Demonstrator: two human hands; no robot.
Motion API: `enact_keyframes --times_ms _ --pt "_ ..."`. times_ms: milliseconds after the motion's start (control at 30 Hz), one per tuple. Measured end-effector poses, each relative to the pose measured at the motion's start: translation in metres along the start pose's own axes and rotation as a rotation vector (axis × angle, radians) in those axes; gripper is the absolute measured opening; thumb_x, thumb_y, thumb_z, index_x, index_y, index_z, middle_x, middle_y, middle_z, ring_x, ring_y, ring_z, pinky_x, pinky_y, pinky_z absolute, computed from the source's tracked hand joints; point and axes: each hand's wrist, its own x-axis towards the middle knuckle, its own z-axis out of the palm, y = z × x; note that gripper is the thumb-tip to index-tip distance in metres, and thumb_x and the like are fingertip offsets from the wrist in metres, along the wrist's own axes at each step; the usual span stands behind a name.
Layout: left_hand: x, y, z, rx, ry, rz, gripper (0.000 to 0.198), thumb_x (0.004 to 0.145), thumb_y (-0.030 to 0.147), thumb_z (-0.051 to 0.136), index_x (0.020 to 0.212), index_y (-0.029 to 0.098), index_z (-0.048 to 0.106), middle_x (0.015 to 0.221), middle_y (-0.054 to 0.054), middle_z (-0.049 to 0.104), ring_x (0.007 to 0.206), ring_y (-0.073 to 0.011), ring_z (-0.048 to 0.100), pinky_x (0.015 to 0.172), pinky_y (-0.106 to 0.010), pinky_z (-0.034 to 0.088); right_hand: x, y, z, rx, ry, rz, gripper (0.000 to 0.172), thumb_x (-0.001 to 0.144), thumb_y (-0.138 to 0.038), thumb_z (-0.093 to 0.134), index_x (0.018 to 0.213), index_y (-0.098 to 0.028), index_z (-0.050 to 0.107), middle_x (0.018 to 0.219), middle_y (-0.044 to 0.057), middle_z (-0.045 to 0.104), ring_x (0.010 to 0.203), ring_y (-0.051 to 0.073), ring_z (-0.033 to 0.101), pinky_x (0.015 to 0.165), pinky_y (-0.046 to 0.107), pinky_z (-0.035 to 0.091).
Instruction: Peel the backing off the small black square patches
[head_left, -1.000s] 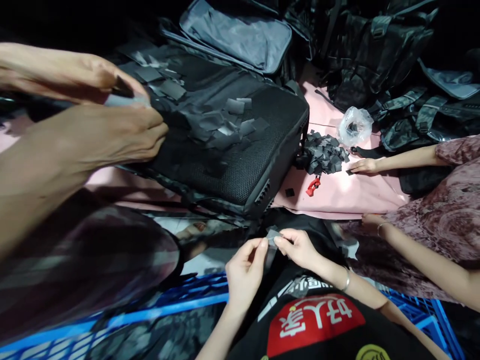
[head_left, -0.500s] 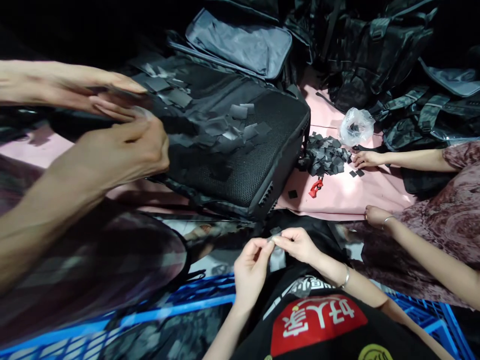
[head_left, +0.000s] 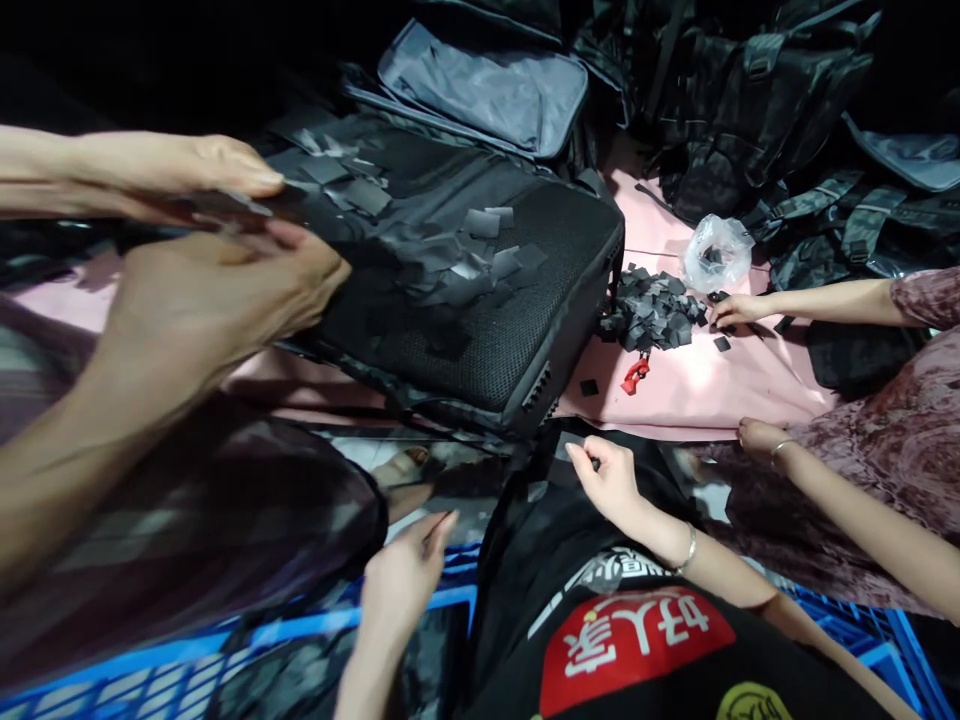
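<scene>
My right hand [head_left: 611, 482] is in front of the black apron with thumb and finger pinched on a small dark square piece [head_left: 564, 446]. Lower and to the left is my left hand [head_left: 405, 565], closed with its fingertips pressed together; whatever is between them is too small to make out. The two hands are well apart. A small pale scrap [head_left: 537, 490] shows against the apron, left of my right hand. Beyond both hands, a black mesh-faced backpack [head_left: 480, 350] lies on the pink-covered table [head_left: 675, 405], with loose dark squares [head_left: 450, 265] scattered on it.
At the left, a co-worker's two hands [head_left: 225, 270] hold dark flat pieces over the bag. A co-worker's hand [head_left: 739, 310] at the right touches a pile of squares [head_left: 652, 310]. Nearby are a clear plastic bag [head_left: 716, 250], a red item [head_left: 634, 376] and a blue crate [head_left: 300, 622].
My hands were together at the pinched piece; they have separated. My left hand has moved down and left, my right slightly up and right. The right co-worker's hand stays by the pile.
</scene>
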Motion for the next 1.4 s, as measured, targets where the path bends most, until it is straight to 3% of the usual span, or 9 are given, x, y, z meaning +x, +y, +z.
enact_keyframes --times_ms 167,300,500,567,733,967,1100,1233,1400 --pt "-0.019 0.066 0.039 -0.523 -0.221 -0.053 0.053 0.077 0.064 0.047 0.084 0.015 0.064 0.064 -0.005 0.062 0.051 -0.0150 0.052 0.047 -0.025 0.042 -0.007 0.001 0.007 -0.081 -0.014 -0.080 0.037 0.089 -0.039 0.043 0.058 -0.018 0.041 0.057 0.001 0.044 0.055 0.010 0.040 0.057 0.025 0.029" --pt "-0.021 0.098 0.057 -0.476 -0.274 0.122 0.034 0.080 0.050 0.054 0.071 0.018 0.057 0.050 0.004 0.045 0.045 -0.0108 0.041 0.045 -0.023 0.035 -0.011 0.002 0.008 -0.043 -0.002 -0.073 0.037 0.087 -0.040 0.045 0.057 -0.018 0.044 0.058 0.001 0.047 0.057 0.011 0.042 0.057 0.024 0.031" --pt "-0.052 0.105 0.063 -0.367 -0.193 0.564 0.022 0.081 0.034 0.052 0.069 0.020 0.064 0.070 -0.008 0.064 0.070 -0.0206 0.060 0.068 -0.033 0.048 0.034 0.024 -0.009 0.494 0.164 0.535 0.040 0.080 -0.051 0.046 0.056 -0.020 0.041 0.040 -0.008 0.025 0.036 0.007 0.022 0.038 0.023 0.017" --pt "-0.056 0.105 0.064 -0.405 -0.175 0.472 0.023 0.081 0.036 0.052 0.070 0.020 0.063 0.065 -0.006 0.062 0.061 -0.0188 0.058 0.061 -0.031 0.048 0.045 0.031 -0.020 0.566 0.152 0.581 0.039 0.077 -0.053 0.050 0.058 -0.019 0.043 0.039 -0.009 0.023 0.034 0.006 0.017 0.037 0.022 0.012" --pt "-0.034 0.103 0.073 -0.542 -0.088 0.074 0.027 0.078 0.044 0.059 0.081 0.018 0.062 0.060 0.002 0.054 0.049 -0.0115 0.048 0.051 -0.024 0.042 0.023 0.021 -0.026 0.290 -0.187 0.202 0.043 0.078 -0.048 0.055 0.051 -0.016 0.049 0.045 -0.004 0.042 0.044 0.006 0.034 0.045 0.021 0.025" --pt "-0.029 0.099 0.088 -0.531 0.055 0.102 0.028 0.079 0.045 0.060 0.073 0.017 0.056 0.063 0.003 0.050 0.058 -0.0108 0.045 0.058 -0.023 0.039 -0.010 0.001 -0.019 0.359 -0.326 0.103 0.047 0.089 -0.046 0.039 0.054 -0.016 0.048 0.050 -0.002 0.047 0.047 0.007 0.041 0.051 0.020 0.032" --pt "-0.030 0.102 0.093 -0.510 0.024 0.133 0.029 0.078 0.043 0.062 0.069 0.017 0.055 0.061 0.004 0.048 0.057 -0.0102 0.043 0.057 -0.023 0.037 -0.008 0.002 -0.024 0.226 -0.299 0.082 0.042 0.085 -0.043 0.048 0.054 -0.016 0.044 0.049 -0.004 0.043 0.048 0.007 0.037 0.048 0.019 0.028" --pt "-0.021 0.103 0.092 -0.803 -0.008 -0.009 0.032 0.077 0.045 0.063 0.067 0.017 0.052 0.050 0.008 0.034 0.045 -0.0070 0.029 0.045 -0.021 0.026 0.013 0.029 -0.035 0.190 -0.324 0.149 0.042 0.084 -0.043 0.050 0.053 -0.016 0.043 0.049 -0.005 0.045 0.047 0.006 0.038 0.048 0.018 0.030" --pt "-0.010 0.089 0.074 -0.919 -0.023 -0.147 0.035 0.066 0.043 0.075 0.065 0.015 0.054 0.050 0.007 0.040 0.046 -0.0052 0.031 0.044 -0.019 0.027 0.052 0.096 -0.083 -0.220 0.070 0.463 0.027 0.084 -0.029 0.051 0.062 -0.015 0.058 0.063 0.001 0.061 0.061 0.011 0.052 0.057 0.020 0.034"
